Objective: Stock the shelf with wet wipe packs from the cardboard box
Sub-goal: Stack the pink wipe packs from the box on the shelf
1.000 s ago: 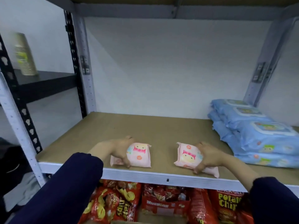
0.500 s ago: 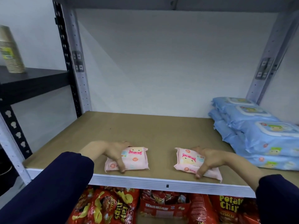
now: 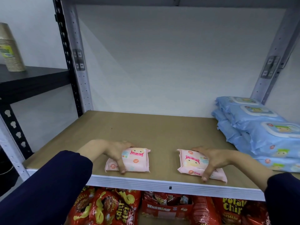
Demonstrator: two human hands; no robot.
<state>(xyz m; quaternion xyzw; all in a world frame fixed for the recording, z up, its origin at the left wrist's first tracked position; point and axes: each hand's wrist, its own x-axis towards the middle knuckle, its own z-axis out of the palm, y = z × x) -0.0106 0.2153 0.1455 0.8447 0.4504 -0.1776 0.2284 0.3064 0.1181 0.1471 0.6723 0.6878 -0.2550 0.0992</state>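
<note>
Grips a flat pink plastic wet wipe pack with the left hand, fingers curled over its left end. Clasps a second pink wet wipe pack likewise with the right hand. Both flat near the front lip of the brown fibreboard shelf, well apart. At far right, stacked pale blue wet wipe packs; below, red crisp bags.

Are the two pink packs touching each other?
No, the left pack and right pack lie apart, with bare shelf between them.
</note>
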